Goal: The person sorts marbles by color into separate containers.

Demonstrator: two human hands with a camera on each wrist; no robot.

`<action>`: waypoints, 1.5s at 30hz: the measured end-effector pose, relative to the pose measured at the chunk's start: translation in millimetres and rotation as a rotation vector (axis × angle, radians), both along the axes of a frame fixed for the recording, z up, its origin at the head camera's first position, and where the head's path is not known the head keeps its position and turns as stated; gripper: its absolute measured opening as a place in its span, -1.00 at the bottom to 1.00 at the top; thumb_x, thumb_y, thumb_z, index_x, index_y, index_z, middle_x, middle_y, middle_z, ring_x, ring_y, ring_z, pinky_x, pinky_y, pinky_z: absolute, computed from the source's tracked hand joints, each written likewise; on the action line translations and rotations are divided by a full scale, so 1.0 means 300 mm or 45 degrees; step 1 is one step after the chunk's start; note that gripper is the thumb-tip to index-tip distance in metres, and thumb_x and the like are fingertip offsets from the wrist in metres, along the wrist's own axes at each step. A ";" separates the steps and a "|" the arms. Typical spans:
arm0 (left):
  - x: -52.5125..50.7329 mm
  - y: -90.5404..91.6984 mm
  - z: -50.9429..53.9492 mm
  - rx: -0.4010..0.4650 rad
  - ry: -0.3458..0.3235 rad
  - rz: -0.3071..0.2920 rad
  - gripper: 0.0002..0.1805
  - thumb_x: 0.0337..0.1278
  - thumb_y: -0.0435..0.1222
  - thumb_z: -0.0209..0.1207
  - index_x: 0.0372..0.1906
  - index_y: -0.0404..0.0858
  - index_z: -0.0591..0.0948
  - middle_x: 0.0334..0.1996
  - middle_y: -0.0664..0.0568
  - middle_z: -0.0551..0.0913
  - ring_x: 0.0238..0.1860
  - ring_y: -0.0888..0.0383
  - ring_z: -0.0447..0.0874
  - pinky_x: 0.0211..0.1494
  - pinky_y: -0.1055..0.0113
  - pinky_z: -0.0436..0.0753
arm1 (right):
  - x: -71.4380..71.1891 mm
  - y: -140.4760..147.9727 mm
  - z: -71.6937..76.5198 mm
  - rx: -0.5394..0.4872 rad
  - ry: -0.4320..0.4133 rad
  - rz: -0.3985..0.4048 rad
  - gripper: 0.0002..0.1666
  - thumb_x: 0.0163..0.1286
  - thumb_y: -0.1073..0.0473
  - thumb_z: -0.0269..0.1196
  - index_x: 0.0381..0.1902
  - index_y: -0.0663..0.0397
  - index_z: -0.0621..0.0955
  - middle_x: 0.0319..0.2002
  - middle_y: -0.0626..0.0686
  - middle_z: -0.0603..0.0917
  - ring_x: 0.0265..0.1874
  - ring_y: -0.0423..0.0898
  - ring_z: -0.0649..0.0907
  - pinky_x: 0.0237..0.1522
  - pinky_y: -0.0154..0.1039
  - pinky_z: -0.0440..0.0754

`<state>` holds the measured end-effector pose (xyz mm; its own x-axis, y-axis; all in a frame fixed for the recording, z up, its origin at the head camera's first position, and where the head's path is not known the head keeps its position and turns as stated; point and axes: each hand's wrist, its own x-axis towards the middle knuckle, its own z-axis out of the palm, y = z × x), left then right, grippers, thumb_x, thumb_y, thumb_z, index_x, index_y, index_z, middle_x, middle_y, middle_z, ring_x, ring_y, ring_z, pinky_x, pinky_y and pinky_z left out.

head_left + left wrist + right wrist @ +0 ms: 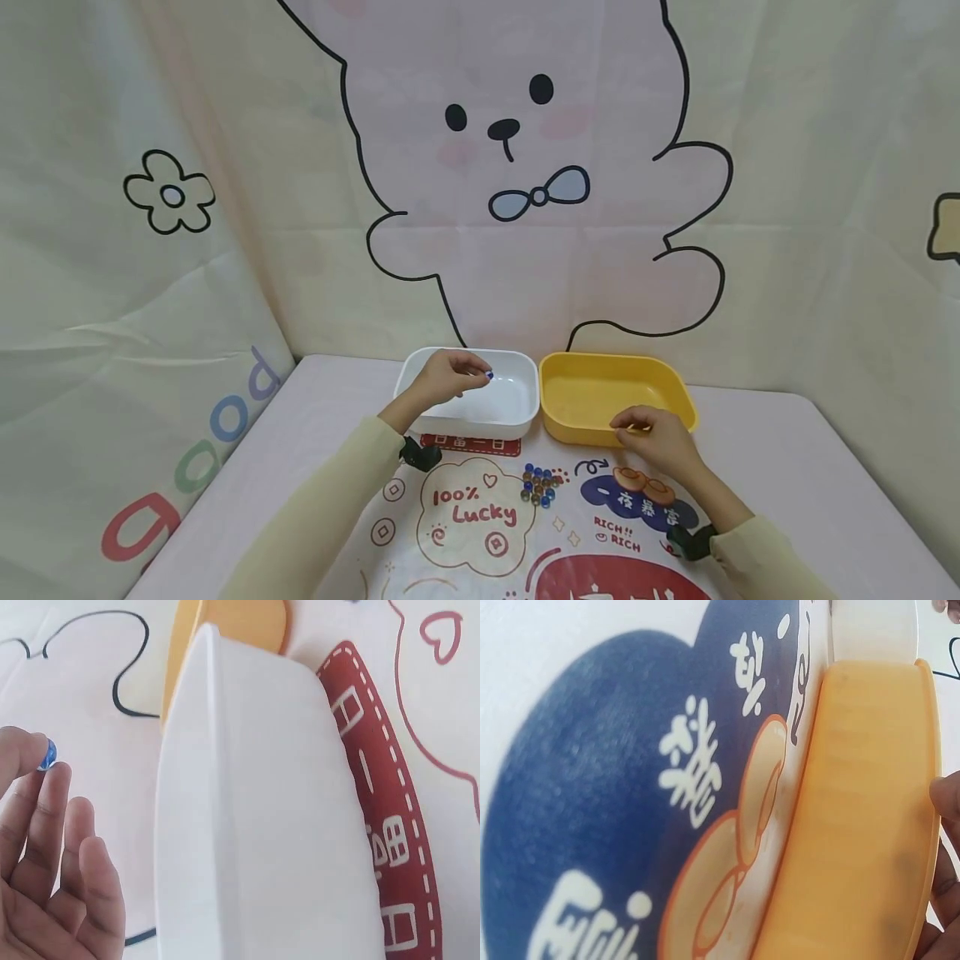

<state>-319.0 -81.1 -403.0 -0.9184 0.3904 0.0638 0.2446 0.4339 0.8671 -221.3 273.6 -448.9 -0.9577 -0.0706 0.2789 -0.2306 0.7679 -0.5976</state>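
White box (472,427) and yellow box (581,426) block the desk (780,467)'s back middle; passage lies above them or around the marbles (537,484).

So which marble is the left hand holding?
The blue marble pinched at the tips of the left hand, held clear of the table; the bunched marbles, blue and brown, lie together on it.

Booth-like space: cartoon-printed backdrop (615,275), flower-printed side sheet (90,275), covered table (772,450).

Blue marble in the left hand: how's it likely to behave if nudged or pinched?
The marble looks round, so it would probably roll easily. Its shiny, glassy look suggests a hard, slippery surface, so the left hand might lose its pinch.
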 end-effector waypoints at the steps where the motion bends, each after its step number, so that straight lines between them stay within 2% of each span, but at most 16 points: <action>1: -0.008 -0.002 -0.005 0.016 -0.018 0.011 -0.83 0.08 -0.18 0.32 -0.20 -0.08 0.72 -0.32 0.09 0.71 -0.34 0.18 0.60 -0.28 0.12 0.65 | 0.000 0.000 0.000 -0.001 0.000 0.000 -0.93 0.20 0.19 0.38 -0.34 -0.07 0.71 -0.30 -0.07 0.72 -0.31 -0.15 0.56 -0.25 -0.37 0.55; 3: -0.023 -0.007 -0.016 0.041 -0.050 0.031 -0.83 0.08 -0.19 0.32 -0.20 -0.10 0.71 -0.32 0.08 0.71 -0.32 0.18 0.61 -0.27 0.11 0.65 | -0.003 0.001 0.000 0.000 -0.005 -0.005 -0.93 0.20 0.19 0.38 -0.33 -0.08 0.71 -0.30 -0.07 0.72 -0.31 -0.15 0.56 -0.24 -0.37 0.55; 8: -0.056 -0.015 -0.050 0.056 -0.101 0.068 -0.80 0.07 -0.20 0.33 -0.18 -0.13 0.71 -0.31 0.06 0.72 -0.27 0.11 0.64 -0.34 0.25 0.62 | -0.009 0.000 0.001 -0.001 -0.018 -0.009 -0.92 0.20 0.20 0.37 -0.32 -0.07 0.72 -0.28 -0.05 0.73 -0.28 -0.14 0.57 -0.21 -0.39 0.57; 18: -0.113 -0.024 -0.118 -0.023 -0.150 0.147 -0.79 0.08 -0.20 0.33 -0.16 -0.11 0.71 -0.27 0.06 0.70 -0.28 0.17 0.58 -0.35 0.32 0.59 | -0.016 -0.002 -0.005 0.003 -0.023 -0.011 -0.92 0.20 0.18 0.37 -0.31 -0.08 0.72 -0.27 -0.06 0.73 -0.25 -0.13 0.60 -0.15 -0.32 0.60; 25: -0.143 -0.041 -0.152 -0.082 -0.160 0.140 -0.81 0.07 -0.22 0.33 -0.17 -0.12 0.72 -0.31 0.07 0.68 -0.33 0.17 0.54 -0.36 0.35 0.54 | -0.011 -0.009 -0.001 0.009 -0.026 -0.023 -0.92 0.20 0.19 0.37 -0.31 -0.08 0.72 -0.27 -0.06 0.73 -0.26 -0.12 0.60 -0.14 -0.28 0.61; 35: -0.153 -0.045 -0.165 -0.156 -0.216 0.111 -0.84 0.02 -0.26 0.35 -0.23 -0.14 0.74 -0.36 0.08 0.73 -0.39 0.17 0.60 -0.39 0.39 0.51 | -0.010 -0.008 0.008 0.006 -0.042 -0.006 -0.93 0.21 0.19 0.37 -0.32 -0.08 0.72 -0.27 -0.07 0.72 -0.25 -0.14 0.59 -0.15 -0.33 0.58; 45: -0.156 -0.035 -0.192 -0.246 -0.225 0.123 -0.88 0.00 -0.34 0.34 -0.29 -0.16 0.75 -0.29 0.06 0.71 -0.35 0.18 0.50 -0.30 0.41 0.49 | -0.003 -0.004 0.004 0.000 -0.052 -0.023 -0.93 0.22 0.20 0.36 -0.31 -0.06 0.72 -0.27 -0.06 0.72 -0.25 -0.13 0.60 -0.13 -0.29 0.61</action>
